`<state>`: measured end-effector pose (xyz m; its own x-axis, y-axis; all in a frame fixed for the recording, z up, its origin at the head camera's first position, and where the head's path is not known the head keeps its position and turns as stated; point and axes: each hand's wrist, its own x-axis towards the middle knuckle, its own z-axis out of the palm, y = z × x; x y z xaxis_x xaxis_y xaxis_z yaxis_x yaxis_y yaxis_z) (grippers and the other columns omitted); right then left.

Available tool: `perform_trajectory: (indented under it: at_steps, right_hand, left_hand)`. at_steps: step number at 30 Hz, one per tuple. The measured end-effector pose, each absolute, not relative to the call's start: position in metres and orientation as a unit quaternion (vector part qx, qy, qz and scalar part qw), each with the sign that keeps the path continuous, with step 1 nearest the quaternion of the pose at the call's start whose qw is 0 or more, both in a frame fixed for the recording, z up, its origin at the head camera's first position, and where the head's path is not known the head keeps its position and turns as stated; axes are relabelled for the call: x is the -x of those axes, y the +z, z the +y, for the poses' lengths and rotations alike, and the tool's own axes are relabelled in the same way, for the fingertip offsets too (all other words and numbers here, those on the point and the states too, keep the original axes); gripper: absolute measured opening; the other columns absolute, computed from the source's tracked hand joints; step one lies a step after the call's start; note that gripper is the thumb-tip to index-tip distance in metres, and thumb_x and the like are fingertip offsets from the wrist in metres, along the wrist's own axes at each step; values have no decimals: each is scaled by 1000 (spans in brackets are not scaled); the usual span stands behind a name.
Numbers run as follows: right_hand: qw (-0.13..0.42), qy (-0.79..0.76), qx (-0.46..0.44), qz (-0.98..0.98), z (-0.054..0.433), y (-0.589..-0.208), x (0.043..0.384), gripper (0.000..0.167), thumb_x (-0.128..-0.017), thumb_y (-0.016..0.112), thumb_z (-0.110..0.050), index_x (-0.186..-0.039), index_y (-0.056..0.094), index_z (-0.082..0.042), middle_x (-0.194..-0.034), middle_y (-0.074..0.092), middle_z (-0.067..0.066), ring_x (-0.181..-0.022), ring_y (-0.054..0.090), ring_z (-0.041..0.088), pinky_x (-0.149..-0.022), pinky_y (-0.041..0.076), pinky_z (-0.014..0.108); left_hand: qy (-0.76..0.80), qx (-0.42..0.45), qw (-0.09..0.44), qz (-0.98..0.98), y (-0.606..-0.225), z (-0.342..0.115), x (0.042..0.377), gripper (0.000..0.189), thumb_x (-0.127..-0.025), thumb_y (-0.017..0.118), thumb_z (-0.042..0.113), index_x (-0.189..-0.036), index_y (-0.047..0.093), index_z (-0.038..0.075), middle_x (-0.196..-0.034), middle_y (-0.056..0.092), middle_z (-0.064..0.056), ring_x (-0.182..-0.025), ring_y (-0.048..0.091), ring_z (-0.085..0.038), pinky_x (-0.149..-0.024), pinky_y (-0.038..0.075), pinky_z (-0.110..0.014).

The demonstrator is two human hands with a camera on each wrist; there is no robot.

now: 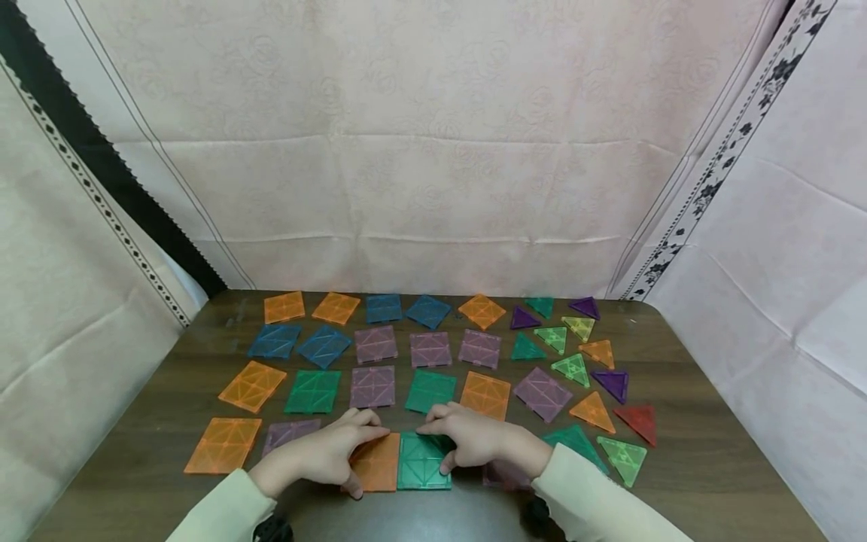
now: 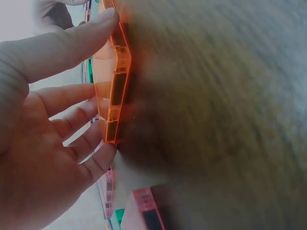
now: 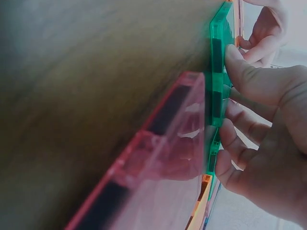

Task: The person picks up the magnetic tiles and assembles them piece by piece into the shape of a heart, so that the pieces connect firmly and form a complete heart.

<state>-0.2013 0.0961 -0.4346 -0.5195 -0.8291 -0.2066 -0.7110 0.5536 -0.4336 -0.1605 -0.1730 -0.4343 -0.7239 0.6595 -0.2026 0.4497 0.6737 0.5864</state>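
Note:
Low in the head view, an orange square magnetic tile (image 1: 381,463) and a green square magnetic tile (image 1: 423,465) lie side by side on the table, their neighbouring edges touching. My left hand (image 1: 330,450) grips the orange tile, thumb at its near left corner and fingers toward its far edge. The left wrist view shows the tile's orange rim (image 2: 118,88) between thumb and fingertips. With my right hand (image 1: 476,438) I hold the green tile by its right side. In the right wrist view the thumb presses against the green rim (image 3: 217,72), and the other fingers are bent beyond it.
Close right of my right hand lies a pink-purple square tile (image 1: 504,476), partly covered by the wrist. Rows of orange, blue, green and purple squares (image 1: 314,391) spread behind my hands. Small triangles (image 1: 592,412) in several colours fill the table's right side. White cloth (image 1: 433,188) surrounds the table.

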Motion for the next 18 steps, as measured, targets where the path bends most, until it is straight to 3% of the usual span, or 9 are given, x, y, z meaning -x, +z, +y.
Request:
perform_trajectory:
  at_steps: [9, 18]
  right_hand:
    - [209, -175, 455, 847, 96, -430, 208, 56, -85, 75, -23, -136, 56, -11, -123, 51, -3, -115, 45, 13, -98, 43, 28]
    - [142, -259, 365, 883, 97, -422, 245, 55, -87, 73, -25, -132, 56, 0, -119, 55, 12, -106, 53, 27, -88, 48, 43]
  left_hand:
    - [265, -311, 208, 889, -433, -174, 161, 78, -69, 87, 25, -137, 53, 5, -121, 43, 6, -102, 35, -11, -85, 41, -27]
    - [264, -305, 208, 891, -433, -173, 160, 79, -68, 88, 24, -137, 53, 6, -121, 44, 7, -105, 36, -11, -88, 42, -28]
